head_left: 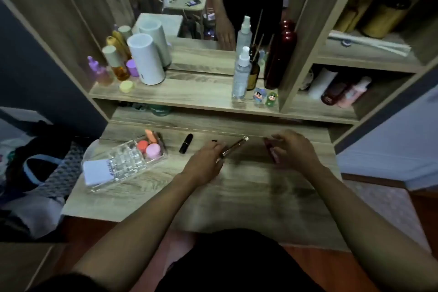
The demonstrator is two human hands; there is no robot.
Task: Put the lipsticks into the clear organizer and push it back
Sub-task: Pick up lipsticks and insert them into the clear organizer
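Black lipstick lies between organizer and left hand; desk front bare

The dressing table is seen to be matt, grained wood-look board. The organizer is made of clear, glossy plastic. A glossy black casing is shown by the lipstick, and a shiny metallic finish by the slim tube. The tall dark-red bottle is glossy

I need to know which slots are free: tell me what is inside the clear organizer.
The clear organizer holds a pink jar, an orange-red jar, an orange stick and a white card. Its grid cells look empty, though glare blurs them.
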